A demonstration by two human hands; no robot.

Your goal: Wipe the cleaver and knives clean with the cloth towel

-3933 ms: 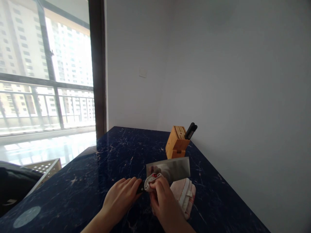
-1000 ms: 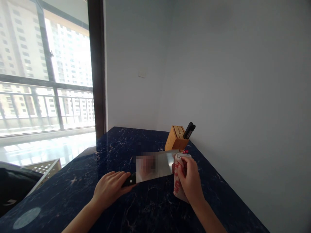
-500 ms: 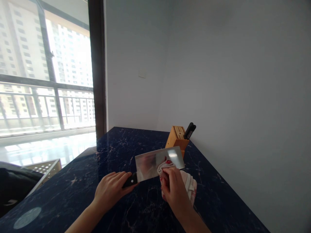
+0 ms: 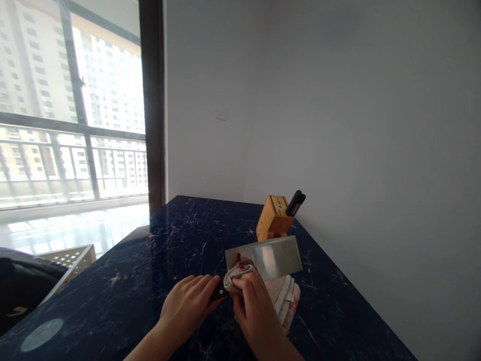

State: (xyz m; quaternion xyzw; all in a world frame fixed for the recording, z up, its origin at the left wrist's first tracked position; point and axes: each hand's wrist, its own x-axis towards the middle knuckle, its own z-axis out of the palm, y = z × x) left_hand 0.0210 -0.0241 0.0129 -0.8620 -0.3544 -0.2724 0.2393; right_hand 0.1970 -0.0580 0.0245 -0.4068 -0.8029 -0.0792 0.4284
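Observation:
A wide-bladed cleaver (image 4: 280, 256) is held above the dark table, its shiny blade pointing right. My left hand (image 4: 191, 303) is wrapped round its black handle (image 4: 218, 292). In my right hand (image 4: 255, 306) is a folded, pale cloth (image 4: 283, 298) with pinkish marks, bunched between the fingers and pressed to the blade near the handle. The rest of the cloth hangs down to the right of that hand. A small red spot shows at the cloth's bunched top. Part of the blade's lower edge is hidden behind the cloth and fingers.
Just beyond the blade stands a wooden knife block (image 4: 274, 218) with black handles (image 4: 295, 203) sticking out. The marbled dark-blue table (image 4: 188, 230) meets a grey wall. On the left are a perforated beige container (image 4: 71, 258) with a dark fabric-like thing and a large window.
The cloth in my right hand has slid left along the blade, from near its tip to near the handle. My left hand and the cleaver have shifted right and slightly down.

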